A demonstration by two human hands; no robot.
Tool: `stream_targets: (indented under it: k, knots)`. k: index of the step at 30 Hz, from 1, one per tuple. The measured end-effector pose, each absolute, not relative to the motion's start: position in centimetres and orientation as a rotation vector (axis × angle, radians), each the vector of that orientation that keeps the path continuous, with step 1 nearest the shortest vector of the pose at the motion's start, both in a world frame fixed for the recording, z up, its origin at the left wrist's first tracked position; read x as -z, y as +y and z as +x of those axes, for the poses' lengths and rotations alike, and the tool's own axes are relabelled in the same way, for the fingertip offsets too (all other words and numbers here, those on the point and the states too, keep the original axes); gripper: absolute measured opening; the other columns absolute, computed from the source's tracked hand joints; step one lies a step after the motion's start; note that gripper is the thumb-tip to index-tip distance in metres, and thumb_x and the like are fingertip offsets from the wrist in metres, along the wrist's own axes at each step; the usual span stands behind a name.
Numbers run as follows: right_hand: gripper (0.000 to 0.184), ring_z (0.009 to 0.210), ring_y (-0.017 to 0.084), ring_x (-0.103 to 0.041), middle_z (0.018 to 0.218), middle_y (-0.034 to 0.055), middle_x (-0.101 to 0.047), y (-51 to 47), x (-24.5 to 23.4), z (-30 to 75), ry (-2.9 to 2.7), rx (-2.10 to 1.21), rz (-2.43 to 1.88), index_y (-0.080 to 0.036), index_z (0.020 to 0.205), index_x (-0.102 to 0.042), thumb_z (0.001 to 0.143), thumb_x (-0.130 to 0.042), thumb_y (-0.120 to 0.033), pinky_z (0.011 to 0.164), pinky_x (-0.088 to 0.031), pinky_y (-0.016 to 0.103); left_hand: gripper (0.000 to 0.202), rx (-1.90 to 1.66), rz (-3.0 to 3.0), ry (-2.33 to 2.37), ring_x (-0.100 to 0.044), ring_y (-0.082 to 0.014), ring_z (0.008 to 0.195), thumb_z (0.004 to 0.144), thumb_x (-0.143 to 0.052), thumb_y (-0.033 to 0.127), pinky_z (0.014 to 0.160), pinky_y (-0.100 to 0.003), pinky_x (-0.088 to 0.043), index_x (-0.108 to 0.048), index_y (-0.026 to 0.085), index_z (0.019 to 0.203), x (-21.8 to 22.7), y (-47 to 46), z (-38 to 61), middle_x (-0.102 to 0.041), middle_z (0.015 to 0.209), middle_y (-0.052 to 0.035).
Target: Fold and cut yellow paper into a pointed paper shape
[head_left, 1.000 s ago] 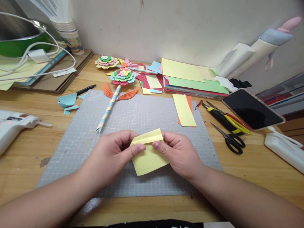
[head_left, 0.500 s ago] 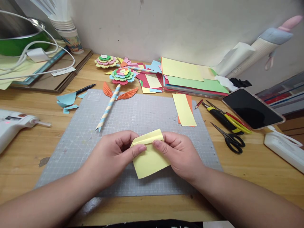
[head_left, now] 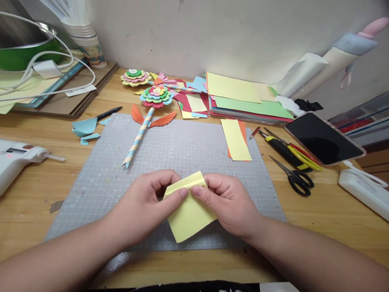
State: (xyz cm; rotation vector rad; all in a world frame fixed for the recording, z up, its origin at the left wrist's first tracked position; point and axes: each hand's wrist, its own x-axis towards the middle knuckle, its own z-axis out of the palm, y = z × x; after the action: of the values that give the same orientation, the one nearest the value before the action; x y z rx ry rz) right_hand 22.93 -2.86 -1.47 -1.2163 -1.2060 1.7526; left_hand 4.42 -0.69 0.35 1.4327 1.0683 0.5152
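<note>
A piece of yellow paper (head_left: 190, 219) is held between my two hands above the grey cutting mat (head_left: 194, 142). Its top edge carries a narrow fold running across it. My left hand (head_left: 152, 198) pinches the left end of the fold, thumb in front and fingers behind. On the other side my right hand (head_left: 226, 202) grips the paper the same way, and the two thumb tips lie close together at the fold. The fingers behind the sheet are partly hidden. Beyond the hands lies a paper flower (head_left: 156, 95) with a striped stem (head_left: 138, 138) and orange pleated leaves (head_left: 164, 119).
Yellow and orange paper strips (head_left: 237, 140) lie on the mat's right. Scissors (head_left: 296, 178), a yellow-black cutter (head_left: 285, 152) and a phone (head_left: 323, 138) sit further right. A glue gun (head_left: 21, 158) is at left, near blue scraps (head_left: 85, 127). Coloured paper (head_left: 249, 107) is stacked by the wall.
The yellow paper has come slightly lower and nearer to me, its lower part tilting more into view. Both thumbs have shifted along the fold, still pinching it.
</note>
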Motion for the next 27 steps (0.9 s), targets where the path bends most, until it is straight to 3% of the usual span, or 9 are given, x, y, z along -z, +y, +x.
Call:
stream_targets:
  k: [9, 27]
  knots:
    - [0.027, 0.062, 0.012, -0.055, 0.068, 0.0001, -0.06, -2.81, 1.07, 22.66, -1.118, -1.847, -1.142, -0.017, 0.085, -0.065, 0.083, -0.066, -0.044, 0.056, -0.044, 0.024, 0.031, -0.507, 1.38, 1.081, -0.048, -0.0104, 0.058, 0.087, -0.057, 0.044, 0.05, -0.02, -0.039, -0.059, 0.017, 0.072, -0.5, -0.62, 4.34, -0.054, 0.063, 0.0029]
    - [0.021, 0.054, 0.008, -0.047, 0.063, -0.0027, -0.053, -2.6, 1.1, 23.01, -1.215, -1.889, -1.163, -0.017, 0.072, -0.059, 0.08, -0.063, -0.035, 0.049, -0.036, 0.02, 0.026, -0.415, 1.208, 0.943, -0.045, -0.0088, 0.057, 0.082, -0.063, 0.037, 0.052, -0.019, -0.036, -0.055, 0.017, 0.069, -0.48, -0.46, 3.91, -0.053, 0.062, 0.0043]
